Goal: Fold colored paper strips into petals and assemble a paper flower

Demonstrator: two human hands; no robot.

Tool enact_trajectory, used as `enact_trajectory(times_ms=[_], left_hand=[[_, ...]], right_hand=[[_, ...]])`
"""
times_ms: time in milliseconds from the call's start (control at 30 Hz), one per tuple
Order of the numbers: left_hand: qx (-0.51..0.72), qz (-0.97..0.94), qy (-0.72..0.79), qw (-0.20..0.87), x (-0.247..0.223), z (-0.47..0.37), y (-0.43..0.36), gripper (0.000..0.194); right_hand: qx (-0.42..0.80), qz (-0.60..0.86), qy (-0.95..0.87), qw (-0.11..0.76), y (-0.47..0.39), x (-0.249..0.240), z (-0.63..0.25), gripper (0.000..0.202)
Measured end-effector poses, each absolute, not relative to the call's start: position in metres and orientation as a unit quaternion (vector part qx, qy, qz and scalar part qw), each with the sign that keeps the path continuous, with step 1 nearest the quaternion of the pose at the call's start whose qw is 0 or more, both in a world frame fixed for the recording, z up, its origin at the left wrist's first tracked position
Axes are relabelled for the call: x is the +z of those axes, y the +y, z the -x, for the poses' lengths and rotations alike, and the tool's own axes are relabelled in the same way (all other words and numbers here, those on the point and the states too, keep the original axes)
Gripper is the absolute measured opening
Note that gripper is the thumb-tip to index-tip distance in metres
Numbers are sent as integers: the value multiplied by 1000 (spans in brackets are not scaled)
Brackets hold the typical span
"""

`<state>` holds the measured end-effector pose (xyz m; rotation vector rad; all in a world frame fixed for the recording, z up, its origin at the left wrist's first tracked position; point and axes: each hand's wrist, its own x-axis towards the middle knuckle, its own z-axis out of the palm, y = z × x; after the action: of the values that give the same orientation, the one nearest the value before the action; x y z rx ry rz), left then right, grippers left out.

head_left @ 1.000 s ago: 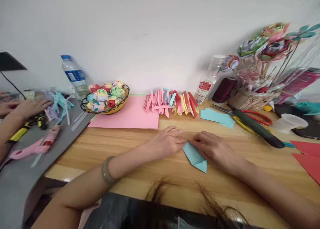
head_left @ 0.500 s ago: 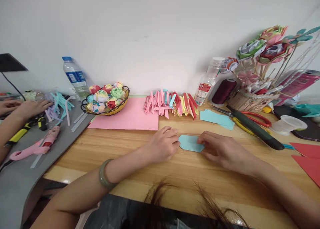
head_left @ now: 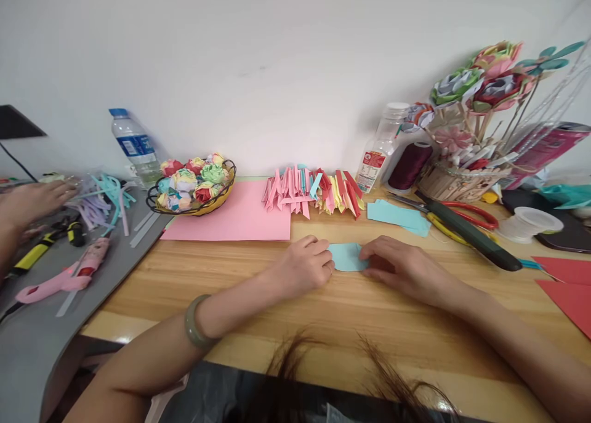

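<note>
A small piece of light blue paper (head_left: 348, 257) lies between my hands on the wooden table (head_left: 277, 324). My left hand (head_left: 308, 264) pinches its left end with closed fingers. At the opposite end, my right hand (head_left: 392, 263) grips the edge between thumb and fingers. Both ends of the paper are partly hidden by my fingers. More light blue strips (head_left: 398, 217) lie just beyond my right hand. Past my left hand rests a row of folded paper pieces (head_left: 311, 192) in pink, red, yellow and blue, partly on a pink sheet (head_left: 231, 223).
A basket of paper flowers (head_left: 198, 209) stands at back left. Scissors (head_left: 413, 202), a dark-handled tool (head_left: 475, 235) and a white spool (head_left: 529, 223) lie right. On the grey table at left are a pink glue gun (head_left: 69, 278) and another person's hand (head_left: 41, 198).
My right hand has shifted slightly left, and less of the blue paper shows between my hands. The other person's hand at left has moved farther left.
</note>
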<state>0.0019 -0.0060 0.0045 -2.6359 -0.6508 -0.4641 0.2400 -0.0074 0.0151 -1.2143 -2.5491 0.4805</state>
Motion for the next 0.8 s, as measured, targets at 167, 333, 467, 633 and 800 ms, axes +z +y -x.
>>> enact_trajectory(times_ms=[167,333,467,633,800], left_hand=[[-207,922,-313,93,5,-4,-9,22],[-230,885,-404,-30,8,-6,-11,15],[-236,863,-436,-95,12,-6,-10,12],[-236,843,-471,-107,13,-6,-13,9],[-214,832,-499,-109,14,-7,-17,5]], right_hand=[[174,392,-887,168,-5,13,-239,12],[148,348,-906,190,-4,8,-239,17],[143,360,-901,193,-5,8,-238,16],[174,391,-879,212,-10,13,-229,20],[236,442,-840,210,-11,15,-227,18]])
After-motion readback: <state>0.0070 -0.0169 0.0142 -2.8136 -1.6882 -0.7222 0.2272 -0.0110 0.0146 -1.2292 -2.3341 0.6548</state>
